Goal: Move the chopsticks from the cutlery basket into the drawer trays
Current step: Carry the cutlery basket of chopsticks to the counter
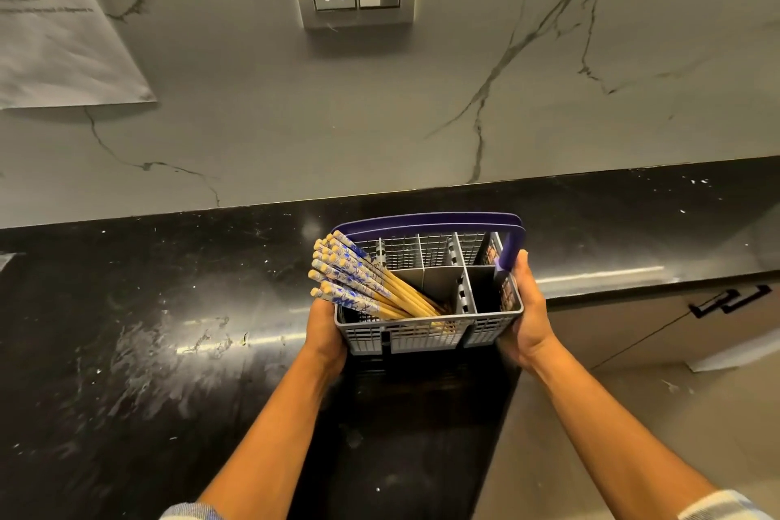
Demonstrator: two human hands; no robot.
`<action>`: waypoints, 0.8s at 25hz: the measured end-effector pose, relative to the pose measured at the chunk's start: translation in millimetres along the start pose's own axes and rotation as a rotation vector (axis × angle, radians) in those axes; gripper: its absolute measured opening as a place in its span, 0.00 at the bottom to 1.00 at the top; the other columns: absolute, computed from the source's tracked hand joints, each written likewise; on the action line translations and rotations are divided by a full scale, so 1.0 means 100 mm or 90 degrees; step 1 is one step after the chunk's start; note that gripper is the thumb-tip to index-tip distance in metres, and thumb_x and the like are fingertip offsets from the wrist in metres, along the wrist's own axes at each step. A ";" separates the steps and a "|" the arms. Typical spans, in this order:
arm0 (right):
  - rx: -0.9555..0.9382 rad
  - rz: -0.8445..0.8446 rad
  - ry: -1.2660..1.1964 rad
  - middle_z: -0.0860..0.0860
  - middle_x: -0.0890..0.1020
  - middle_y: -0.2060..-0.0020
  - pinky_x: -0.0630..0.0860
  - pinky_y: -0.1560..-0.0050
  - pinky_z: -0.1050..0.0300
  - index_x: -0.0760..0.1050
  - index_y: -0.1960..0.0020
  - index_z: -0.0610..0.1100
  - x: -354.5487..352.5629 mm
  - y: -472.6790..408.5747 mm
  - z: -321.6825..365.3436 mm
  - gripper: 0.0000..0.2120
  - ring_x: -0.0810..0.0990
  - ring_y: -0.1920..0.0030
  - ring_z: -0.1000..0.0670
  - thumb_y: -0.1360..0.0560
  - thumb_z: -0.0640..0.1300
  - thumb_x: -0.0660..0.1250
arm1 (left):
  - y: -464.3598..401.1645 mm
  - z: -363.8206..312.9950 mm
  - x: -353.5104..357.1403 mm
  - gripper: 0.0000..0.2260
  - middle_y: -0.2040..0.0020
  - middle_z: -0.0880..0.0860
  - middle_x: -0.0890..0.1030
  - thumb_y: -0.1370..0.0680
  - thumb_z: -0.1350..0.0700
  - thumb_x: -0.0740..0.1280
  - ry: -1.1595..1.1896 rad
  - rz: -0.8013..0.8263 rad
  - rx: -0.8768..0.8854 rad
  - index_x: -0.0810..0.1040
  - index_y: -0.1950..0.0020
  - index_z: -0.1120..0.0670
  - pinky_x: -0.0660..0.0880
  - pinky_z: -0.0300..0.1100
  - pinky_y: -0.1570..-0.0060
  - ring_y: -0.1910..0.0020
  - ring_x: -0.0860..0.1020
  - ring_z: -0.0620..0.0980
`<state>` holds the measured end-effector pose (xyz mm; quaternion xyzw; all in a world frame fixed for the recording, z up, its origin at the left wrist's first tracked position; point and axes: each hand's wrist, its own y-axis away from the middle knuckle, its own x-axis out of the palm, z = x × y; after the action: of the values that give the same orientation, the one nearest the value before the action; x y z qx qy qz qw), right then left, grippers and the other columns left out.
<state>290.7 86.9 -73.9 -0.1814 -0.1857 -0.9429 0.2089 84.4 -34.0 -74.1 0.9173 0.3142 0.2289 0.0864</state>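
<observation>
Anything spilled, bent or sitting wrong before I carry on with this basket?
Nothing spilled or broken. The chopsticks all lean to the left in one compartment of the cutlery basket, their patterned ends jutting past its left rim. The left hand and right hand hold its two ends. The countertop shows pale smears.

Countertop (pixel 126 329) open — handle (pixel 430 220) overhead.

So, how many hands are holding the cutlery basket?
2. The left hand grips the left end of the cutlery basket; the right hand grips its right end.
</observation>
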 end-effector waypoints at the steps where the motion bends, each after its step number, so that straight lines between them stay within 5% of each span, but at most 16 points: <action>1: -0.008 -0.005 0.004 0.41 0.83 0.41 0.75 0.38 0.42 0.82 0.40 0.51 -0.03 0.07 0.02 0.28 0.81 0.41 0.41 0.23 0.67 0.53 | 0.08 0.01 0.03 0.26 0.61 0.49 0.87 0.18 0.59 0.51 0.006 0.003 0.005 0.87 0.61 0.45 0.80 0.37 0.66 0.61 0.85 0.45; 5: -0.032 -0.005 0.005 0.43 0.83 0.41 0.80 0.43 0.50 0.81 0.38 0.49 -0.24 0.49 0.15 0.28 0.82 0.40 0.44 0.18 0.62 0.49 | 0.45 0.12 0.22 0.27 0.61 0.48 0.87 0.18 0.59 0.51 0.003 0.024 0.001 0.87 0.61 0.44 0.81 0.37 0.65 0.61 0.85 0.44; 10: -0.067 -0.030 0.008 0.42 0.79 0.35 0.78 0.40 0.48 0.75 0.31 0.49 -0.76 1.22 0.12 0.28 0.77 0.34 0.41 0.18 0.64 0.48 | 0.92 0.46 0.46 0.19 0.57 0.50 0.87 0.16 0.57 0.51 0.034 0.040 -0.075 0.82 0.52 0.53 0.82 0.43 0.60 0.58 0.86 0.47; 17: -0.112 -0.266 -0.058 0.44 0.82 0.38 0.79 0.42 0.50 0.79 0.36 0.51 -1.35 2.60 -0.21 0.26 0.78 0.36 0.42 0.18 0.62 0.49 | 1.61 1.06 0.82 0.15 0.63 0.47 0.87 0.16 0.59 0.50 -0.101 0.169 -0.167 0.77 0.50 0.55 0.81 0.38 0.65 0.63 0.85 0.43; 20: -0.151 -0.395 -0.113 0.41 0.79 0.36 0.78 0.39 0.45 0.76 0.32 0.46 -1.45 3.20 -0.34 0.28 0.77 0.35 0.40 0.18 0.62 0.50 | 1.85 1.24 1.03 0.15 0.56 0.51 0.84 0.16 0.57 0.51 -0.144 0.254 -0.193 0.76 0.46 0.58 0.81 0.41 0.57 0.59 0.83 0.46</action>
<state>551.9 -149.9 -76.2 -0.2205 -0.1383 -0.9571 -0.1277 314.3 -118.3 -89.8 0.9574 0.0782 0.1817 0.2105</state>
